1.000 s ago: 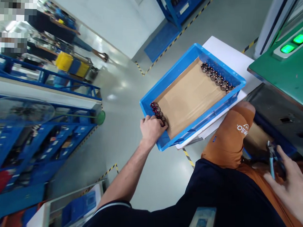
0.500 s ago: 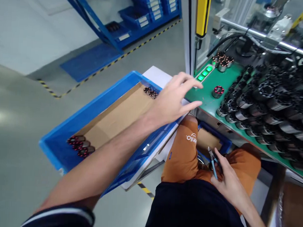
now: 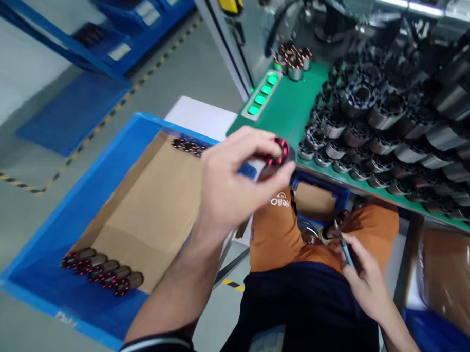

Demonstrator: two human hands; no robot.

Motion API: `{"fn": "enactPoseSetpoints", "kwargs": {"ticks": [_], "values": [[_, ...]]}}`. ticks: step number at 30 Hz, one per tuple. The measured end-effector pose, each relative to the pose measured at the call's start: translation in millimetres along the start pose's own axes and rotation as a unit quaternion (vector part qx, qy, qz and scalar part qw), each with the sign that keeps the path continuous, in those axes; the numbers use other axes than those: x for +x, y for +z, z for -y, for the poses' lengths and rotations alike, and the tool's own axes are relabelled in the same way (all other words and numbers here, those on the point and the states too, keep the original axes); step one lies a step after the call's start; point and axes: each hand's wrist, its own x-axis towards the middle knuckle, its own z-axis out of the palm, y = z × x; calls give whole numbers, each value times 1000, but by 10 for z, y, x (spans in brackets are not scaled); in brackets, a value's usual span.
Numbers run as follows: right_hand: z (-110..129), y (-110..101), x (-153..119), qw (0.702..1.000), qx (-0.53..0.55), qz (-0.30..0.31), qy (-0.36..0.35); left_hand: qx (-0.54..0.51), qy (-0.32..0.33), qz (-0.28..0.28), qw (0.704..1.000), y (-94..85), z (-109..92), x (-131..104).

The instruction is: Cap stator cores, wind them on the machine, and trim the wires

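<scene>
Between the thumb and fingers of my left hand is a motor stator with red windings, lifted at the front edge of the green bench. My right hand, low over my lap, is wrapped round blue-handled cutting pliers, their jaws pointing up and away. Left of my left forearm lies a blue crate lined with cardboard. A row of red-wound stators rests in its near left corner, and copper-coloured ones stand along its far edge, partly hidden by my hand.
Many dark stators stand in rows on the bench's right. A few copper-wound ones sit at the back beside a strip of lit green buttons. Below the bench is another blue bin. A blue rack stands far left.
My left hand has closed on the red-wound stator that stood on the bench and lifted it. The view has turned right. My right hand still holds the pliers.
</scene>
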Motion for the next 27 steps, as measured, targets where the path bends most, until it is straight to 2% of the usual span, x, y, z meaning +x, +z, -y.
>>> {"fn": "enactPoseSetpoints", "kwargs": {"ticks": [3,6,12,20,23,27], "values": [[373,-72,155,997,51,11,-58,-39,-6,33,999,-5,-448,-389],[624,-108,307,991,85,33,-101,-31,-12,66,997,78,-607,-617],[738,-101,327,984,122,45,-124,-21,28,39,999,175,-530,-701],[735,-145,295,987,91,29,-132,17,61,74,995,137,-565,-698],[739,-157,293,987,84,25,-132,18,59,81,995,134,-583,-696],[754,-160,294,988,79,25,-131,-7,14,81,997,149,-621,-738]]}}
